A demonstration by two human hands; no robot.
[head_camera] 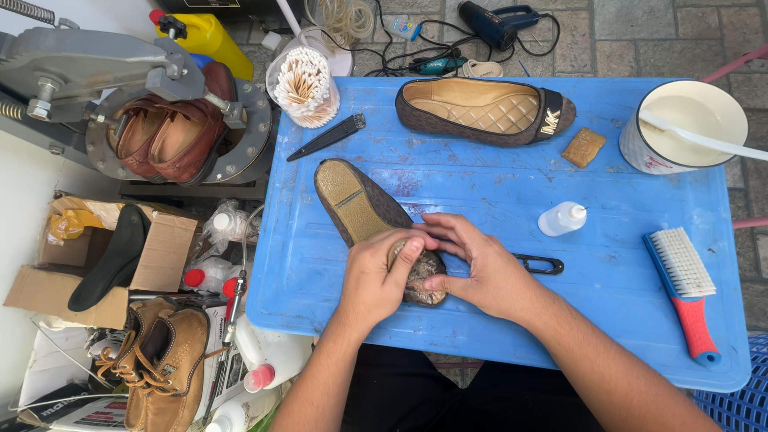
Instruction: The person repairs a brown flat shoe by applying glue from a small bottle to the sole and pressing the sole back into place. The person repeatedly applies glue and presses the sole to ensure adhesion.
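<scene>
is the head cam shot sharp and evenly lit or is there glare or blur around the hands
Head view: soft, even daylight, no hard shadows; left hand, right hand and the upturned shoe are sharp; mild sheen on the blue table; slight wide-angle stretch at the edges.

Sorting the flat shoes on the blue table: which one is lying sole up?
The flat shoe under both hands, at the table's near left, shows its tan sole. The other flat shoe, at the far edge, sits upright showing its quilted insole.
</scene>
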